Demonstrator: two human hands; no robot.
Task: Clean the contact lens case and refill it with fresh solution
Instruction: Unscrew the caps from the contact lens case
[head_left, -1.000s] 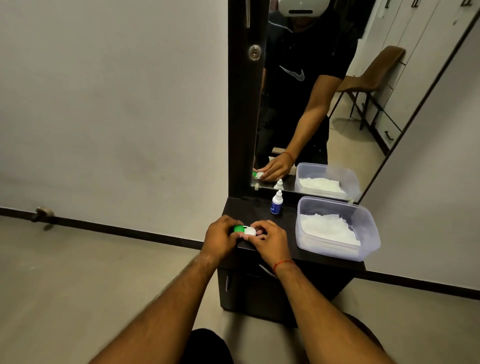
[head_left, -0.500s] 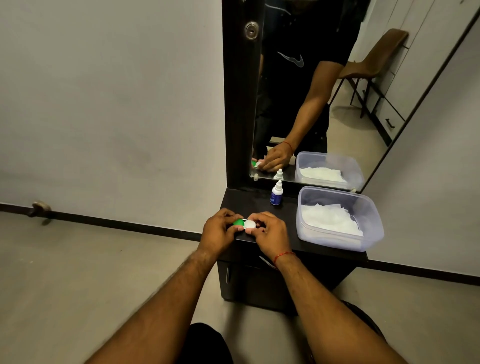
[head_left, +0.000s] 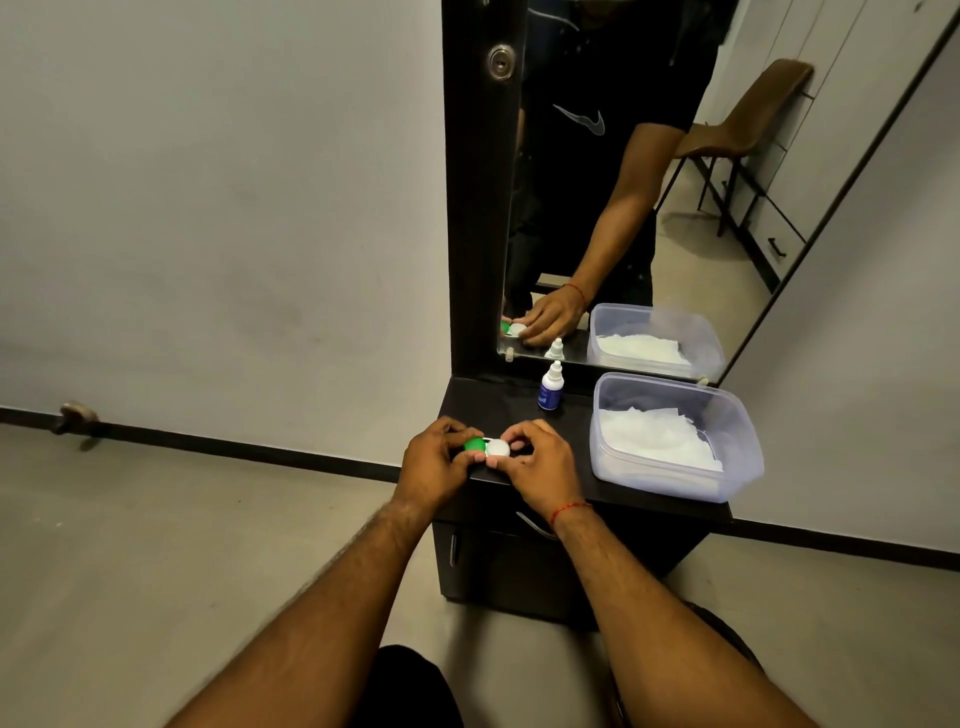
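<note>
Green and white, the case (head_left: 485, 447) is pinched from both ends. The left hand's (head_left: 435, 463) fingers curl round the green cap (head_left: 472, 445) and the right hand's (head_left: 541, 467) round the white cap (head_left: 498, 448). The grip matches half a second ago, though more of the white cap now shows. The case stays at the cabinet's (head_left: 493, 408) front edge; whether it rests there or is lifted, I cannot tell. Behind, the bottle (head_left: 550, 387) stands unmoved by the mirror (head_left: 649, 234), and the tub (head_left: 675, 486) of tissue (head_left: 654, 439) is where it was, to the right.
</note>
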